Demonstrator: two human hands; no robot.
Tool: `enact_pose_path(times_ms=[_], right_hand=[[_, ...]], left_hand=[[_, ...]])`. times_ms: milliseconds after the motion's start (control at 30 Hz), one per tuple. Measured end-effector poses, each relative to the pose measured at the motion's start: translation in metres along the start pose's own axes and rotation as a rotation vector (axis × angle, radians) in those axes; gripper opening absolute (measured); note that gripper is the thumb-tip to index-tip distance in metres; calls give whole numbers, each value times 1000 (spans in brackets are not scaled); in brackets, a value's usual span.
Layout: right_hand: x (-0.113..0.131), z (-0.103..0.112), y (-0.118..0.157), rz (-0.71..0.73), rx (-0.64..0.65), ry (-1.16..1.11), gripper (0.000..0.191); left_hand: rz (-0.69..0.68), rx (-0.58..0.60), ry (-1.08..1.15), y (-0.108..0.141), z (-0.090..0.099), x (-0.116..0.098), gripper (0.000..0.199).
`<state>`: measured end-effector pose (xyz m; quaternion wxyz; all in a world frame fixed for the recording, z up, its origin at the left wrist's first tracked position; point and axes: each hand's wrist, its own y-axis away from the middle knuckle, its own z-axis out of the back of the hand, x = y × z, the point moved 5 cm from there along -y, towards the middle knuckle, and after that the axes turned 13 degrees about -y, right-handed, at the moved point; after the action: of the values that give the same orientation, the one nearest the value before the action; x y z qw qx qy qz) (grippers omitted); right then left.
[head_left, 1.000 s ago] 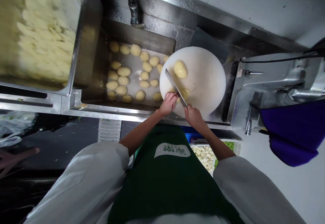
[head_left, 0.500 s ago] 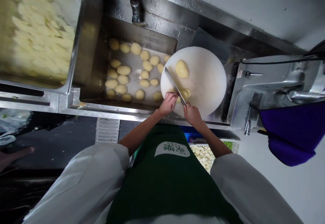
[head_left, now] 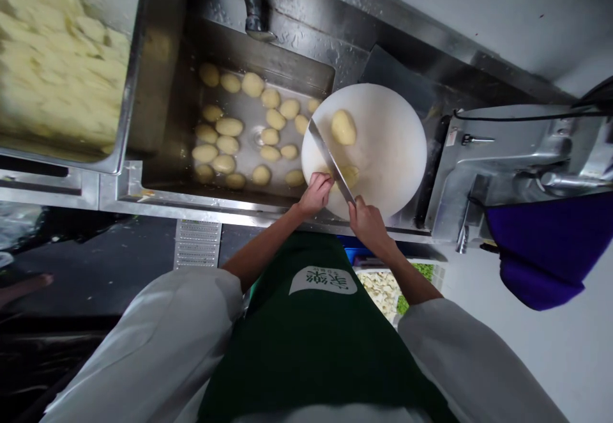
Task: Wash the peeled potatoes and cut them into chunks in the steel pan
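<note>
A round white cutting board [head_left: 395, 154] lies over the right end of the sink. My right hand [head_left: 368, 223] is wrapped round the handle of a kitchen knife [head_left: 329, 156], whose long blade points up and left across the board. Close to the blade, my left hand [head_left: 316, 194] has its fingers curled on a potato that they and the knife mostly hide. Potato slices [head_left: 352, 175] lie just right of the blade. Farther up the board rests a whole peeled potato [head_left: 343, 127], apart from both hands.
Left of the board, the sink basin [head_left: 163, 154] holds several peeled potatoes [head_left: 228, 127] under a faucet [head_left: 256, 14]. A deep metal container [head_left: 125, 84] with sliced potatoes stands at far left. A purple cloth [head_left: 550, 238] hangs at right. Another person's hand [head_left: 29, 287] shows at lower left.
The knife and my right hand have shifted slightly right and down, and the slices beside the blade show differently. My left hand stays on the potato. The view has moved a little.
</note>
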<state>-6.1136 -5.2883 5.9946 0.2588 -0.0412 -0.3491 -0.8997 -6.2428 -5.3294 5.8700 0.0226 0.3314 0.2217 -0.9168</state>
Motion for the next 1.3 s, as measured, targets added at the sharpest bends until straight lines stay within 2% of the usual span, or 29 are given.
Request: enact_pose_path(times_ms=[67,267,433,633,833,1033,1300], right_hand=[[0,0,3,-7,13,7,39],[4,-7,-13,-35,14,18,35],[4,-3,-1,-5,3,4,39],[6,-14,-15,-31,14,6,35],[9,-6,5,-14,16,19,39],[13,-15,-11,-52,37,23,36],[14,-10,-1,-30,26,6,38]], left_hand=[[-6,-4,6,1,-1,0,36],[9,11,-9,3,1,4,44],[26,32,15,5,-3,7,44],[5,-12,-4,9,1,8,41],[20,37,6,9,-2,9,43],[40,46,-11,9,-2,10,47],[35,11,-50,9,-1,8,46]])
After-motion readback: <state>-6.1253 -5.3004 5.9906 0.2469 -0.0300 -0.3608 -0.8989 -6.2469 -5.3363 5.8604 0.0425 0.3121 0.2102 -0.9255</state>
